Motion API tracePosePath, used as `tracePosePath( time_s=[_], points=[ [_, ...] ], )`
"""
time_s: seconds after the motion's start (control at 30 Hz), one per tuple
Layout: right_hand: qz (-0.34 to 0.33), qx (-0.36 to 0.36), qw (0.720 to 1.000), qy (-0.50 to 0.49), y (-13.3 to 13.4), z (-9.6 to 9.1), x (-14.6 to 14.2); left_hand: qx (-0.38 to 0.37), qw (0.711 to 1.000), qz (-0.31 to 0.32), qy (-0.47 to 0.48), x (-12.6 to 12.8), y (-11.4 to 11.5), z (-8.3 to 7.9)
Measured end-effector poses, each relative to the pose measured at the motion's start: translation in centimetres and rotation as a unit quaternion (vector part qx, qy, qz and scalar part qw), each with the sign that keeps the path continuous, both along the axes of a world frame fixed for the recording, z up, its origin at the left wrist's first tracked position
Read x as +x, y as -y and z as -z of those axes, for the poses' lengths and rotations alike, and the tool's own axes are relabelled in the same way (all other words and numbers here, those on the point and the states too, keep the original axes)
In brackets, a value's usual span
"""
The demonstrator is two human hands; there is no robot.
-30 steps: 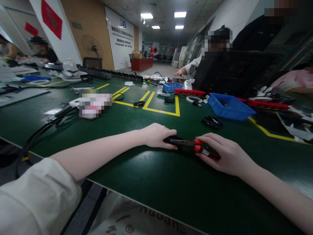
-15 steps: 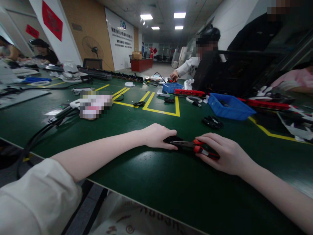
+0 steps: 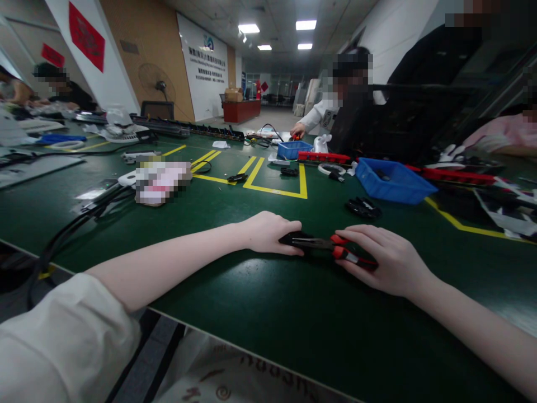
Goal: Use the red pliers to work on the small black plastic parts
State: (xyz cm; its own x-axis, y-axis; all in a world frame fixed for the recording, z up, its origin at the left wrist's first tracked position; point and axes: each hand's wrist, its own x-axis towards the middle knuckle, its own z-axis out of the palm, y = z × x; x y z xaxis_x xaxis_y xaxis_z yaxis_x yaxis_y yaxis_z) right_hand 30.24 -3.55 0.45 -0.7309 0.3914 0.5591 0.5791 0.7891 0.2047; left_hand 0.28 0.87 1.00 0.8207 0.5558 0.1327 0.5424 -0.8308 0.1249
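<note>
Pliers [image 3: 324, 244], nose toward nine o'clock, are gripped by the red handles [image 3: 343, 254] in the right hand [image 3: 388, 260], tips at a black part [image 3: 287, 239] clamped in the left hand [image 3: 267, 232]. Beyond, at two o'clock, sits a blue tray [image 3: 392, 190].

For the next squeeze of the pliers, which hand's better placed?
Probably the right hand: it holds the red-handled pliers, while the left hand is occupied holding the black part.
</note>
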Motion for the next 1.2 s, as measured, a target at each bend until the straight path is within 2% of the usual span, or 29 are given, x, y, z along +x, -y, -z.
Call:
tracePosePath(
  time_s=[0.4, 0.77, 1.2],
  points=[
    [-0.03, -0.04, 0.999, 0.006, -0.42, -0.4, 0.2, 0.005, 0.999, -0.004, -0.033, 0.2, 0.11, -0.21],
    [-0.02, -0.026, 0.999, 0.021, 0.08, -0.57, -0.32, -0.001, 1.0, 0.0, -0.029, 0.19, 0.05, -0.21],
    [-0.018, -0.046, 0.999, 0.018, 0.09, -0.47, -0.32, 0.007, 0.999, -0.002, -0.033, 0.18, 0.03, -0.1]
  ],
)
